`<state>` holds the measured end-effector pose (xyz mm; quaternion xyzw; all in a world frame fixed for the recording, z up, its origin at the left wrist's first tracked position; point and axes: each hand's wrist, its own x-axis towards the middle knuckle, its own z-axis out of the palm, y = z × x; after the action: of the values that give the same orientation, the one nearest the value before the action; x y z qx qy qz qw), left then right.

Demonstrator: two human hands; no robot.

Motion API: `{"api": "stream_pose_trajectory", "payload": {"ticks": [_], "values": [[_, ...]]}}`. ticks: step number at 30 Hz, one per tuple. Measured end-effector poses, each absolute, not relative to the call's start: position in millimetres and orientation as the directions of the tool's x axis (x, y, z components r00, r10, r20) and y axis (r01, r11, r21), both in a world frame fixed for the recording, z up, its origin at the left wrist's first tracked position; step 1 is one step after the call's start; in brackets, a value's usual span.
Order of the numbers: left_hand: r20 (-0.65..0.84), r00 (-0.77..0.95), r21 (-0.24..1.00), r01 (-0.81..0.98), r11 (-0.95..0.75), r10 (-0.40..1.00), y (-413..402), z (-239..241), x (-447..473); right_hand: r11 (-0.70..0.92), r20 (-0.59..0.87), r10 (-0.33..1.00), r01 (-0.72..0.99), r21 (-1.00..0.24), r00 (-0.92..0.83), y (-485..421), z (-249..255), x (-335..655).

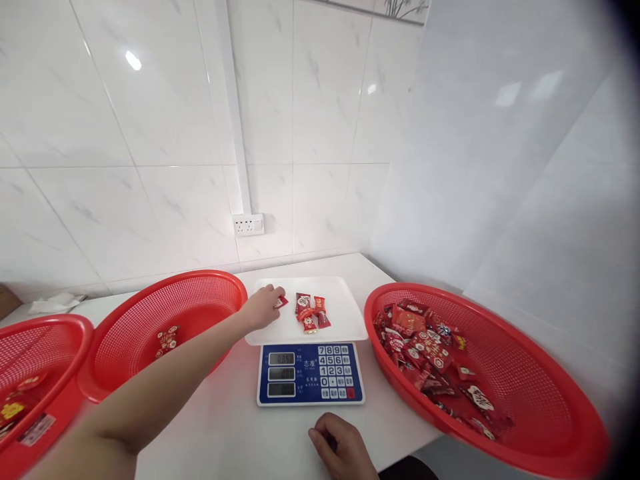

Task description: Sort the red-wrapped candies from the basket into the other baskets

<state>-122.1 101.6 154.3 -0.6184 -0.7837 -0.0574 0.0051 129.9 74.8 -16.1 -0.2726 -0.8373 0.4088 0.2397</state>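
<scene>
My left hand [263, 307] is over the left side of the white weighing tray [350, 323], its fingers closed on a small red wrapped candy [281, 302]. Several other wrapped candies [303, 304] in red and dark red lie together in the middle of the tray. Below it is the scale's blue keypad panel [310, 373] with lit displays. My right hand [343, 443] rests loosely curled on the table in front of the panel, and nothing shows in it.
A red perforated basket [550, 373] on the right holds many wrapped candies. Two more stand on the left: a nearer-centre basket [200, 283] with a few packets, and a far-left basket [70, 323], partly out of view. A socket [249, 225] is on the tiled wall.
</scene>
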Motion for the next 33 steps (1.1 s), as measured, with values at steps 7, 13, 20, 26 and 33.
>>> {"api": "stream_pose_trajectory", "payload": {"ticks": [7,13,20,26,33], "values": [[0.164,-0.426,-0.046,0.898,0.438,0.89,41.1,187.1,-151.2,0.496,0.158,0.635,0.242,-0.834,-0.756,74.5,-8.0,133.0],[0.071,-0.234,0.166,0.961,0.22,0.97,62.2,167.0,-113.6,0.504,0.178,0.632,0.225,-0.834,-0.755,76.1,-12.6,132.1],[0.026,-0.128,0.205,0.971,0.119,0.991,123.5,141.4,-67.9,0.476,0.137,0.666,0.276,-0.835,-0.734,72.3,-2.9,132.2],[0.047,-0.186,0.14,0.974,0.178,0.981,116.7,151.1,-75.0,0.484,0.137,0.658,0.277,-0.83,-0.74,72.4,3.2,133.2],[0.108,-0.486,-0.009,0.872,0.49,0.867,41.5,197.4,-127.3,0.481,0.142,0.644,0.254,-0.839,-0.752,73.1,-0.4,133.8]]}}
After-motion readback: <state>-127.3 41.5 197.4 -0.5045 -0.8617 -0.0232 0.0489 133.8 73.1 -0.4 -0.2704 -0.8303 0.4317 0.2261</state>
